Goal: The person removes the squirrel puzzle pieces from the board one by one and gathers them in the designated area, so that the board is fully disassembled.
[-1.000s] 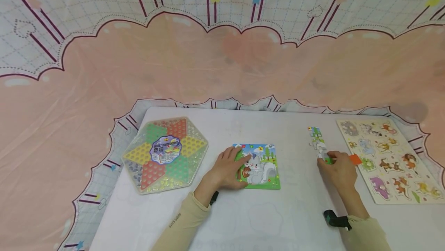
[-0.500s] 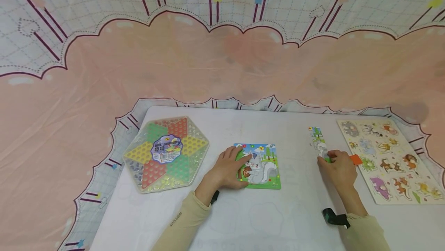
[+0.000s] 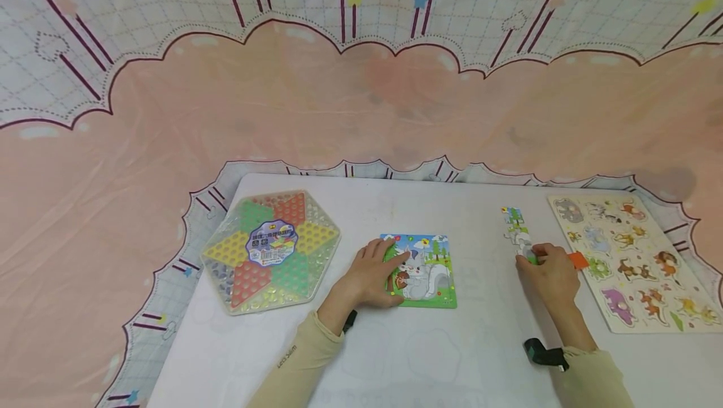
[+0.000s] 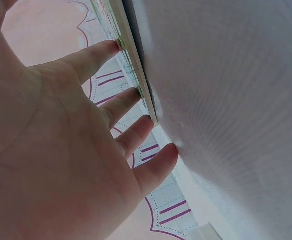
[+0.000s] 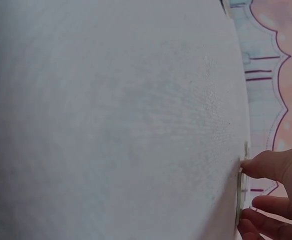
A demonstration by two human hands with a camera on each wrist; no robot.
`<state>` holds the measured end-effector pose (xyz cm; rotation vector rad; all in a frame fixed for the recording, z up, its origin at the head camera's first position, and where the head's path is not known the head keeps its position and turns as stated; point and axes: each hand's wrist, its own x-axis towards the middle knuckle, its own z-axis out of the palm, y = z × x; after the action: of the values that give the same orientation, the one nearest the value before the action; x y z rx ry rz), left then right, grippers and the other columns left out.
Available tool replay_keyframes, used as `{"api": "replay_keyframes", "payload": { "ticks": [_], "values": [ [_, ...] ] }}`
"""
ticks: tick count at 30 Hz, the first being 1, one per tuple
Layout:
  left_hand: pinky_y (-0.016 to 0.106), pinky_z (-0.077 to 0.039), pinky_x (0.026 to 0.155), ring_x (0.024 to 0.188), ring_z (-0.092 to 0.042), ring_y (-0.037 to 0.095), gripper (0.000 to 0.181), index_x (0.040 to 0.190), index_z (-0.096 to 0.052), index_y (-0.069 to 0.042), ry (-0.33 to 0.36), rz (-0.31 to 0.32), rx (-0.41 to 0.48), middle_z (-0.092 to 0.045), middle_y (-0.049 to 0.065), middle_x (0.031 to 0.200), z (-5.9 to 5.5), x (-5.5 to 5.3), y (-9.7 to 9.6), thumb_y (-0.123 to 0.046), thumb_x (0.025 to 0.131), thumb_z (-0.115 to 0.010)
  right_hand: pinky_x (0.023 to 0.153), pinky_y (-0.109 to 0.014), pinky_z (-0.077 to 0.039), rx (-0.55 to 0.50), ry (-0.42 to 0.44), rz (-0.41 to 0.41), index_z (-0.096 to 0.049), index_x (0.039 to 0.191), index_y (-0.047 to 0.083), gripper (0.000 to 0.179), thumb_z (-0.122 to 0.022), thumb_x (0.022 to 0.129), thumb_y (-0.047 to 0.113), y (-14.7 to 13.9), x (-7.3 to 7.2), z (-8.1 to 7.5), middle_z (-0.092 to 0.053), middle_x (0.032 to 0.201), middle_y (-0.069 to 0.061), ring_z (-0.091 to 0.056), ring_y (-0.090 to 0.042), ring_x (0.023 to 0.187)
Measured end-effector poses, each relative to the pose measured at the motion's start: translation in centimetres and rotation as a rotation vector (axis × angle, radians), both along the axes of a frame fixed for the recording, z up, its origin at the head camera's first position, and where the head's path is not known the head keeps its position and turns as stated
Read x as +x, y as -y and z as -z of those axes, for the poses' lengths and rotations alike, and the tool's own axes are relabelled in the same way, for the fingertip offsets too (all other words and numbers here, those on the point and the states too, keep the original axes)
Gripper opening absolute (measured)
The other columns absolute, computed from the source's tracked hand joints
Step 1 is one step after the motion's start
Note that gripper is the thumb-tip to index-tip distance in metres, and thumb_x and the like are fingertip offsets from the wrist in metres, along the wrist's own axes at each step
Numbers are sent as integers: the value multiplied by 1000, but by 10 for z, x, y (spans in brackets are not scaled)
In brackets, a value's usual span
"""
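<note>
A square jigsaw puzzle (image 3: pixel 429 276) with a squirrel picture lies on the white table. My left hand (image 3: pixel 369 273) rests on its left side, fingers spread. In the left wrist view the fingertips (image 4: pixel 136 95) of that hand touch the puzzle's edge and face, and the little finger reaches the table. To the right, several joined puzzle pieces (image 3: pixel 515 227) form a narrow strip. At the strip's near end my right hand (image 3: pixel 552 276) pinches a puzzle piece (image 5: pixel 239 195) between thumb and fingers, flat on the table; the hand hides part of it.
A hexagonal Chinese checkers set (image 3: pixel 271 251) in clear wrapping lies at the left. A wooden animal peg board (image 3: pixel 632 263) is at the right. An orange piece (image 3: pixel 578 260) sits beside the right hand, near that board. Behind the table (image 3: pixel 395 358) hangs a patterned cloth (image 3: pixel 361 113).
</note>
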<state>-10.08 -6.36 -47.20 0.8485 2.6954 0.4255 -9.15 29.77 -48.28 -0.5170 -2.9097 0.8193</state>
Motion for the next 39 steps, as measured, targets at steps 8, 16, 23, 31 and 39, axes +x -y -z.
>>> {"api": "replay_keyframes", "payload": {
  "ticks": [8,16,23,31,39],
  "values": [
    [53,-24,113,145,-17,35,81,152,-40,-25,-8,0,-10,-22,12,159,2,0,-1,-49,82,-71,61,-40,-43,26,-29,-6,-61,117,-10,46,-67,91,27,2,1,-4,-58,109,-29,-58,-39,89],
    [52,-24,114,145,-17,34,81,152,-39,-26,7,-1,-17,-21,11,160,2,0,-1,-50,82,-70,67,-43,-47,-4,-160,-108,-65,114,-7,36,-67,91,21,26,4,-14,-61,103,-25,-61,-38,91],
    [53,-25,113,144,-19,35,81,152,-40,-24,15,0,4,-22,12,160,0,0,0,-49,81,-71,74,-40,-48,-125,-185,-180,-68,111,-4,30,-69,89,17,77,-6,-5,-64,101,-19,-61,-32,90],
    [52,-27,113,144,-21,34,82,152,-40,-20,-4,-3,-22,-24,12,159,1,-1,2,-50,82,-70,66,-35,-46,-145,-154,-304,-71,107,-2,31,-73,85,19,138,-12,4,-61,93,-11,-59,-24,80],
    [49,-27,113,144,-22,32,89,153,-35,-10,-24,-10,-69,-25,11,158,1,-2,-1,-52,82,-69,54,-32,-43,-61,-101,-346,-72,105,-2,35,-77,83,26,157,-14,6,-58,89,-9,-53,-18,69]
  ]
}}
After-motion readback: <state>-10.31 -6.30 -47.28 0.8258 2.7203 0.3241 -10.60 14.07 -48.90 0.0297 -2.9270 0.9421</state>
